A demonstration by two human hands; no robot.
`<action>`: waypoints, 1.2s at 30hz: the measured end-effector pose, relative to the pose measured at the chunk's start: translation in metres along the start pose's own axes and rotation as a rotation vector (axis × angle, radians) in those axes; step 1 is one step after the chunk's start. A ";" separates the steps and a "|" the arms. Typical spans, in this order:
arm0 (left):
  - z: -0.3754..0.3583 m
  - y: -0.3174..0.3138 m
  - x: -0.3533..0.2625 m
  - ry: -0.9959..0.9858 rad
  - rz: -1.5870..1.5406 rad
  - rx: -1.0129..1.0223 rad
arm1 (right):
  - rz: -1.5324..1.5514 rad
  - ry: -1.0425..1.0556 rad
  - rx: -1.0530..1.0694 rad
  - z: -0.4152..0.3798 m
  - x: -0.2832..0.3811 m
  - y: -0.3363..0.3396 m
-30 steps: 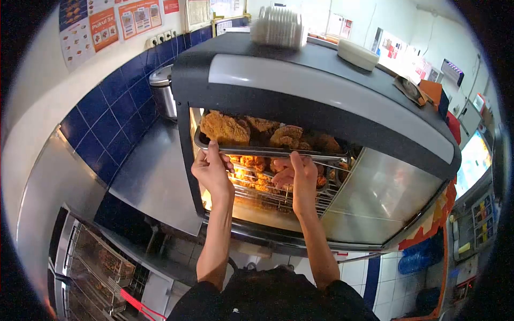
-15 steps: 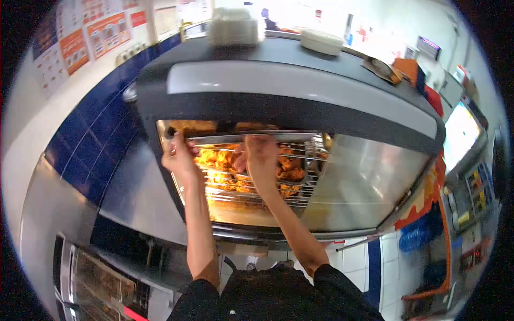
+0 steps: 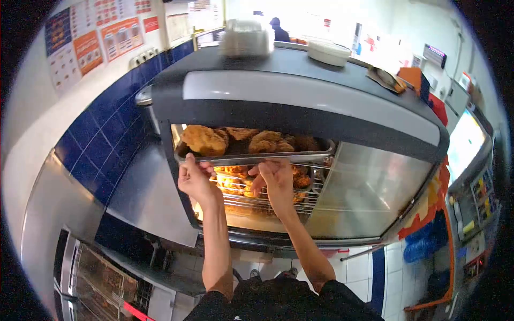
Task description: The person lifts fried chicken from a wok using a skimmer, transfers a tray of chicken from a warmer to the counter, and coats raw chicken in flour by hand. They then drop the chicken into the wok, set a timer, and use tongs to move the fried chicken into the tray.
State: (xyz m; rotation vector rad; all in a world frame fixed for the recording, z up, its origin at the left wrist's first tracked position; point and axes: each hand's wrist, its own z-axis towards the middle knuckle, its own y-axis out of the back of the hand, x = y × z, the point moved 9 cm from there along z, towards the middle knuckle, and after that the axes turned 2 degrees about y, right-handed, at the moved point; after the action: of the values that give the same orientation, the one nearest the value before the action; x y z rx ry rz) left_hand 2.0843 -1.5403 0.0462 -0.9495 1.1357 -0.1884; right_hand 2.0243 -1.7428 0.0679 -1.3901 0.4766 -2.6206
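Note:
A metal tray [image 3: 241, 159] with large pieces of fried chicken [image 3: 205, 140] sticks out at the upper level of a lit food warmer. My left hand [image 3: 196, 181] grips the tray's front rim near its left end, thumb on top and fingers curled beneath. My right hand [image 3: 274, 183] is closed at the rim right of the middle, its fingertips partly hidden under the tray. Below both hands, more fried chicken [image 3: 230, 184] glows under warm light on a lower level, behind a wire rack [image 3: 257, 203].
The warmer's right side is covered by a sliding panel [image 3: 369, 187]. On its top [image 3: 289, 59] stand stacked white containers [image 3: 246, 40], a white dish [image 3: 328, 52] and a paper packet [image 3: 386, 79]. A steel counter [image 3: 152, 187] lies left. Another person [image 3: 279, 30] is in the background.
The upper tray has come forward and its chicken now shows. Both hands have moved with it towards me, and my head view has shifted slightly.

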 end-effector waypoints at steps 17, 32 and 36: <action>-0.118 -0.036 -0.005 0.087 0.203 0.153 | -0.223 0.039 -0.353 0.002 0.031 0.029; 0.029 0.015 -0.010 0.370 0.503 0.691 | -0.118 -0.177 -0.569 -0.054 0.076 0.104; 0.012 -0.011 -0.015 0.113 0.964 0.949 | -0.226 -0.178 -0.578 -0.075 0.084 0.129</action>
State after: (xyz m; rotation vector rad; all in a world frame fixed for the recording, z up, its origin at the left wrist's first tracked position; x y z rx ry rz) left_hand 2.0912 -1.5319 0.0654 0.4785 1.2903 0.0248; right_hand 1.9114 -1.8704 0.0511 -1.9165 1.1830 -2.6008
